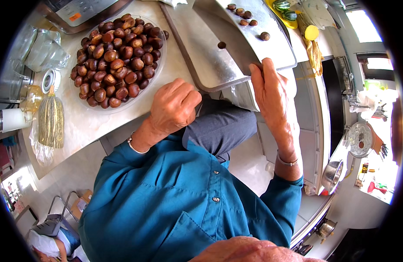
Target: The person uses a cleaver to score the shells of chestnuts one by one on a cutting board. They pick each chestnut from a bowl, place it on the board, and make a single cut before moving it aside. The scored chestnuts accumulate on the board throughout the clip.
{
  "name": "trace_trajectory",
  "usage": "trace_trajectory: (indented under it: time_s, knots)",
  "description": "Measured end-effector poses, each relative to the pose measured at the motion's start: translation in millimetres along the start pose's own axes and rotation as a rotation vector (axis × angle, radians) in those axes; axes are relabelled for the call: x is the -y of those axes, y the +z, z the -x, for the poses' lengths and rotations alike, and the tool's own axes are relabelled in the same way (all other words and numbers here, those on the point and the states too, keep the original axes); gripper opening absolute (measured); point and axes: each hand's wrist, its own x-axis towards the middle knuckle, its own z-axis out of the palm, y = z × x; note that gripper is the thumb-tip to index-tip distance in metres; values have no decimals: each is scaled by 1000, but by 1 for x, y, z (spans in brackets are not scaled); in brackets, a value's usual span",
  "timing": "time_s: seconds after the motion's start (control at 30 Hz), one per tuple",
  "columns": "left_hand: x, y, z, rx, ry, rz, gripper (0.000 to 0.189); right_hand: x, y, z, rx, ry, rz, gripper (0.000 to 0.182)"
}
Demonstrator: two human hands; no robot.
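My left hand (pixel 177 103) is curled into a fist at the table's edge, beside a heap of brown chestnuts (pixel 118 62). Nothing shows in it, though its palm side is hidden. The heap fills a round, clear-rimmed plate or tray (pixel 162 70). With thumb and fingers my right hand (pixel 270 93) pinches the near edge of an upper metal tray (pixel 244 26), which bears several loose chestnuts (pixel 247 14). Below and left of it lies a larger metal tray (pixel 204 62), with one dark round thing (pixel 222 45), perhaps a chestnut, on it.
A striped squash (pixel 51 121), a glass mug (pixel 30 98), a jar lid (pixel 51 81) and plastic bags (pixel 47 52) stand along the left. Small striped gourds (pixel 289 15) sit in a yellow dish at top right. A steel bowl (pixel 332 177) is farther right. Another person (pixel 54 242) is at lower left.
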Motion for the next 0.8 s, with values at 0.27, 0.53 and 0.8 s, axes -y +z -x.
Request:
trace_trajectory:
  time_s: [0.27, 0.53, 0.8]
  knots:
    - [-2, 3, -3, -61, -7, 58, 13, -4, -7, 3, -55, -7, 22, 18]
    - [-16, -8, -16, -117, -547, 638, 16, 3, -8, 53, -106, 137, -476, 14]
    - [-34, -16, -32, -6, -608, 1120, 21, 14, -1, 98, -6, 205, -825, 12]
